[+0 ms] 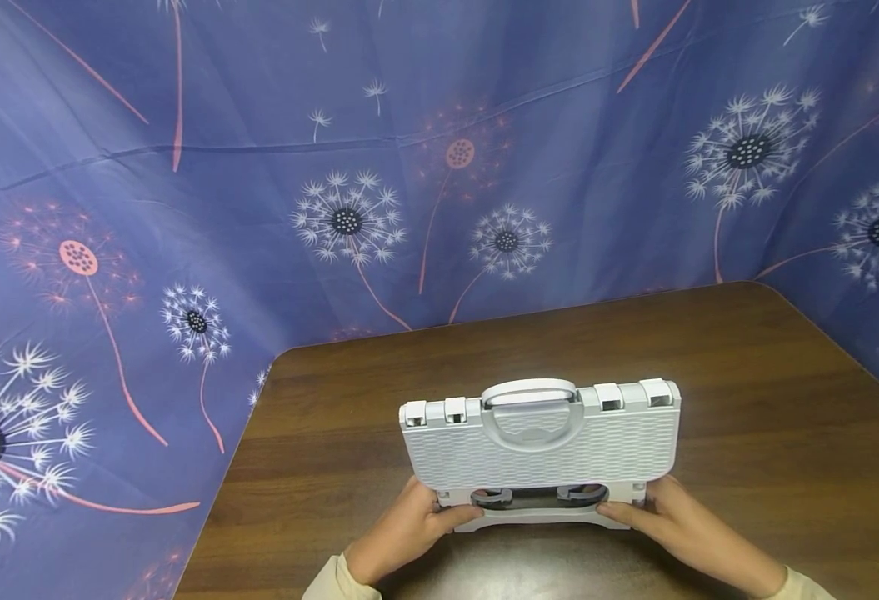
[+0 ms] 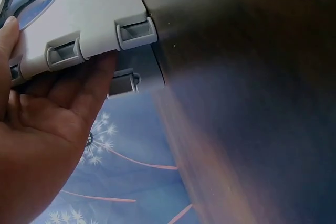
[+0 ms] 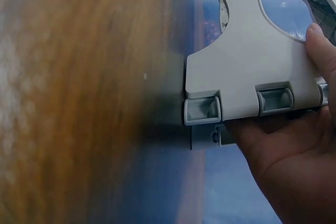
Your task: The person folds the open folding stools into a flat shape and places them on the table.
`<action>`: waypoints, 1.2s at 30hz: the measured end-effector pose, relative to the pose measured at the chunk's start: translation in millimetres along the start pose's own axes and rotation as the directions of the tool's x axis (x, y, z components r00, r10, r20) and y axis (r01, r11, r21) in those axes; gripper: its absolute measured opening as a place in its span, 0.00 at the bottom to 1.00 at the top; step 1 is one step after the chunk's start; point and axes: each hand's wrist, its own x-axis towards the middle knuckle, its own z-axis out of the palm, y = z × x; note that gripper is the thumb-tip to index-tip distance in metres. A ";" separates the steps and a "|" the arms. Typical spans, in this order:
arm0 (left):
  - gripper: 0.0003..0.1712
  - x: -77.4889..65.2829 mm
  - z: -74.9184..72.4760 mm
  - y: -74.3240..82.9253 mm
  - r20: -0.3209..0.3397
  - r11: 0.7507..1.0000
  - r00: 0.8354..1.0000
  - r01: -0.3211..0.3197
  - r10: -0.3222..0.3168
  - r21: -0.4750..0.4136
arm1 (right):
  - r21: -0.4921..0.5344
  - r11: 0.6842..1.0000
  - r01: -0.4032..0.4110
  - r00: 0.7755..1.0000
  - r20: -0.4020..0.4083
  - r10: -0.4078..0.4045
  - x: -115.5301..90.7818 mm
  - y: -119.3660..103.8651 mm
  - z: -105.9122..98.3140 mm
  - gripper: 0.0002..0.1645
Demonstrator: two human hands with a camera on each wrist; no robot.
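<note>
A white plastic folding step stool [image 1: 439, 458] stands upright over the middle of the table's near part, its ribbed top panel towards me and its carry handle [image 1: 529, 387] uppermost. My left hand [image 1: 405, 525] grips its lower left corner, thumb in front. At the lower right corner my right hand [image 1: 682, 525] holds it the same way. In the left wrist view, fingers curl behind a hinged side panel [image 2: 100, 11]. The right wrist view has the thumb on the face of the other end's panel [image 3: 241, 66], with fingers behind its hinged edge.
The brown wooden table [image 1: 357, 392] has rounded far corners and extends to both sides of the stool. A blue curtain [image 1: 244, 200] with a dandelion print hangs behind it and along its left and right sides.
</note>
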 end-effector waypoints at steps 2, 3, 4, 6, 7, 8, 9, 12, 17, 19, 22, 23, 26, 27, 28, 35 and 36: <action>0.19 -0.3 0.1 -1.1 0.001 1.000 1.000 -0.005 0.005 0.004 | 0.003 1.000 -0.004 1.000 0.004 0.004 -0.1 -0.6 -0.1 0.31; 0.19 -0.2 0.2 -1.5 -0.001 1.000 1.000 -0.010 0.010 0.006 | 0.002 1.000 -0.006 1.000 0.004 0.006 -0.1 -0.8 -0.2 0.31; 0.18 -0.1 0.4 -2.0 -0.001 1.000 1.000 -0.016 0.016 0.002 | 0.002 1.000 -0.006 1.000 0.005 0.006 -0.1 -1.0 -0.3 0.31; 0.18 0.0 0.8 -2.6 -0.001 1.000 1.000 -0.024 0.024 -0.005 | 0.004 1.000 -0.006 1.000 0.004 0.006 0.0 -1.3 -0.4 0.30; 0.18 0.3 0.7 -2.5 -0.002 1.000 1.000 -0.029 0.029 -0.008 | 0.004 1.000 -0.002 1.000 0.003 0.002 0.3 -1.7 -0.7 0.30; 0.18 0.6 0.7 -2.5 -0.003 0.999 0.999 -0.037 0.037 -0.009 | 0.004 1.000 -0.001 1.000 0.000 0.001 0.7 -2.2 -1.0 0.30; 0.18 0.9 0.7 -2.2 -0.004 0.999 0.999 -0.042 0.042 -0.009 | 0.006 1.000 0.000 1.000 -0.002 0.000 1.0 -2.7 -1.2 0.30; 0.16 1.2 0.2 -0.9 -0.004 0.998 0.998 -0.055 0.055 -0.006 | -0.006 1.000 -0.004 1.000 -0.014 0.004 1.6 -4.0 -0.9 0.33; 0.17 -1.8 -3.1 1.6 0.019 0.999 0.999 -0.040 0.041 -0.021 | -0.058 0.998 -0.016 0.999 -0.030 0.014 0.4 -5.2 1.6 0.33; 0.19 -3.5 -4.8 2.4 0.032 0.999 0.999 -0.026 0.027 -0.018 | -0.048 0.999 -0.024 1.000 -0.020 0.023 -1.0 -5.9 2.0 0.31; 0.22 -6.8 -10.1 3.1 0.031 1.000 1.000 -0.004 0.003 0.021 | -0.029 0.998 -0.059 0.998 0.005 0.059 -3.6 -7.0 0.4 0.27; 0.21 -8.2 -12.8 3.4 0.023 0.999 1.000 0.009 -0.009 0.038 | -0.034 0.997 -0.076 0.997 0.006 0.077 -4.5 -7.6 -1.2 0.27; 0.20 -15.9 -21.4 3.7 -0.020 0.997 0.998 0.066 -0.066 0.049 | -0.104 0.988 -0.117 0.993 0.009 0.119 -9.5 -10.5 -9.3 0.24; 0.21 -18.6 -24.0 4.0 -0.043 0.995 0.996 0.082 -0.080 0.057 | -0.142 0.982 -0.127 0.992 -0.003 0.128 -11.4 -12.3 -12.5 0.24; 0.23 -21.4 -26.0 4.2 -0.069 0.993 0.994 0.094 -0.089 0.069 | -0.175 0.975 -0.135 0.991 -0.019 0.134 -13.4 -14.5 -16.0 0.23; 0.47 -27.9 -26.9 4.4 -0.172 0.976 0.984 0.082 -0.048 0.200 | -0.313 0.922 -0.228 0.971 -0.145 0.191 -19.4 -30.7 -24.4 0.54; 0.50 -26.9 -25.9 4.3 -0.164 0.976 0.986 0.069 -0.036 0.205 | -0.311 0.920 -0.240 0.968 -0.150 0.201 -19.1 -32.4 -22.3 0.60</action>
